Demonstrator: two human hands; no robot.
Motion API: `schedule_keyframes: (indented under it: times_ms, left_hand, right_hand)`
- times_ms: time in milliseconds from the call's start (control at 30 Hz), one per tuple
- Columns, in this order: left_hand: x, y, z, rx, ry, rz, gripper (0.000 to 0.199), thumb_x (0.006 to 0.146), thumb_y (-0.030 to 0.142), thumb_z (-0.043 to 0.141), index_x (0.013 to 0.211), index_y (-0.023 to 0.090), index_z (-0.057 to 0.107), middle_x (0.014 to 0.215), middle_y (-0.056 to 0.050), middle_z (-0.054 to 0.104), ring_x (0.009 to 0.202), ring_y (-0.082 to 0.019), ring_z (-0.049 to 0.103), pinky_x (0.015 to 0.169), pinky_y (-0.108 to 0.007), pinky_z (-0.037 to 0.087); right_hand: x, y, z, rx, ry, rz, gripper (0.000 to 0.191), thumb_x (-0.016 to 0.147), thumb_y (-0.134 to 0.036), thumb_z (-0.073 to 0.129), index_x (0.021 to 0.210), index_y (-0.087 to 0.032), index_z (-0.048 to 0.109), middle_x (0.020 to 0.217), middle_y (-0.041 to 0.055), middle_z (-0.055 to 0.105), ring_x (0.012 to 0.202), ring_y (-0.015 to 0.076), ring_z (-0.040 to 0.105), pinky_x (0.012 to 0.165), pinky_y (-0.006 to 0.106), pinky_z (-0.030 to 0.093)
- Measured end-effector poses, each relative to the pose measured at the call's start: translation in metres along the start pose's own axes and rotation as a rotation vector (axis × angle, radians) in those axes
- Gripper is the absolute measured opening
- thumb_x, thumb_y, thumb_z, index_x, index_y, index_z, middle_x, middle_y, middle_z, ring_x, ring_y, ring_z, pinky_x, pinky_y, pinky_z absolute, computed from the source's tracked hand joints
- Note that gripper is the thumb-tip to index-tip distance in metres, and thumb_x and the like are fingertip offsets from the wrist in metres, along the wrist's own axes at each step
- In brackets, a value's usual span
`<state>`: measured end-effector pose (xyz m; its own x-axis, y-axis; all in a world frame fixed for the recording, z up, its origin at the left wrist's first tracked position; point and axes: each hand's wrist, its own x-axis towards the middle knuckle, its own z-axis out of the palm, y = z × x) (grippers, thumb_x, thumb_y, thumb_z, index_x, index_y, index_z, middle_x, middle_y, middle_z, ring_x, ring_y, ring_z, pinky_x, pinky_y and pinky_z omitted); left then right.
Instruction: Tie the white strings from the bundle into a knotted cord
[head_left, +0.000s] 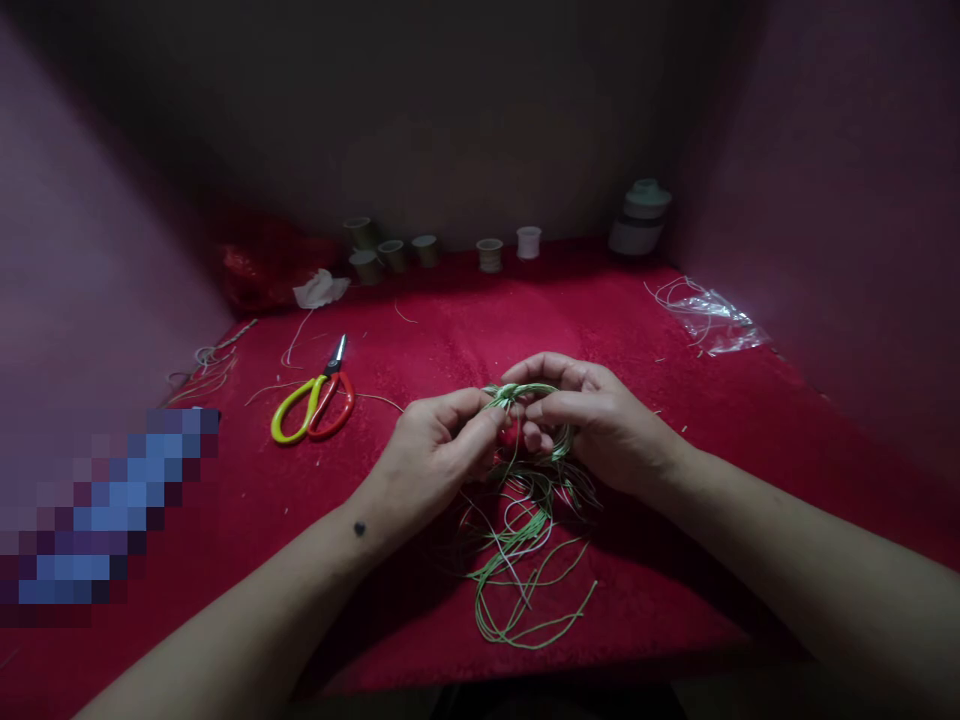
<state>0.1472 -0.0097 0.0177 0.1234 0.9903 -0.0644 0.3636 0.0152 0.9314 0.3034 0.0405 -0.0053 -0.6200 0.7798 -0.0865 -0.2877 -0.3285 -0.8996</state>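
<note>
Green cords (pixel 534 388), bunched and bent into a loop, are held between my two hands over the red cloth. My left hand (pixel 442 435) pinches the gathered part of the bundle between thumb and fingers. On the other side, my right hand (pixel 600 415) is closed around the curve of the loop, its thumb and index finger near the gathered spot. Loose green and pale cord ends (pixel 517 560) hang below and spread over the cloth toward the front edge. The exact hold of the inner fingers is partly hidden.
Scissors (pixel 319 400) with one yellow and one red handle lie left of my hands. Several thread spools (pixel 426 250) stand along the back, with a white jar (pixel 641 220) at back right. A clear plastic bag (pixel 720 322) and a red bag (pixel 262 265) lie at the sides.
</note>
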Motion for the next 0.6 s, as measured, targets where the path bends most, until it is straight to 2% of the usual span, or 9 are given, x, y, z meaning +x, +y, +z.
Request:
schedule_keyframes:
  times_ms: [200,267,433,600]
  left_hand:
    - [-0.001,-0.001,0.001,0.062,-0.020,0.048,0.019,0.083,0.027,0.048,0.073,0.014,0.058,0.057,0.003,0.050,0.050,-0.007,0.044,0.045,-0.018,0.034]
    - [-0.001,-0.002,0.000,0.114,0.017,0.070,0.018,0.083,0.027,0.048,0.075,0.014,0.058,0.061,0.002,0.053,0.053,-0.009,0.048,0.048,-0.019,0.037]
    - [0.001,-0.005,-0.001,0.358,0.308,0.348,0.009,0.077,0.021,0.058,0.085,0.017,0.056,0.084,-0.002,0.057,0.079,-0.013,0.054,0.071,-0.025,0.044]
    - [0.002,-0.007,0.001,0.438,0.303,0.536,0.011,0.077,0.011,0.056,0.085,0.018,0.057,0.081,-0.001,0.054,0.079,-0.013,0.052,0.073,-0.026,0.043]
  right_hand:
    - [-0.002,-0.001,0.007,-0.199,0.117,-0.079,0.029,0.066,-0.011,0.063,0.092,-0.016,0.052,0.066,-0.0033,0.054,0.050,0.0042,0.047,0.048,0.017,0.039]
    - [-0.002,-0.001,0.008,-0.217,0.123,-0.081,0.027,0.067,-0.010,0.061,0.092,-0.016,0.052,0.066,-0.0032,0.054,0.050,0.0042,0.047,0.048,0.017,0.039]
    - [-0.003,-0.001,0.009,-0.171,0.082,-0.073,0.027,0.068,-0.012,0.060,0.093,-0.017,0.051,0.070,-0.0015,0.056,0.051,0.0050,0.048,0.048,0.018,0.039]
    - [-0.003,0.001,0.011,-0.151,0.060,-0.043,0.026,0.067,-0.009,0.059,0.091,-0.017,0.051,0.073,-0.0008,0.057,0.053,0.0051,0.051,0.050,0.018,0.041]
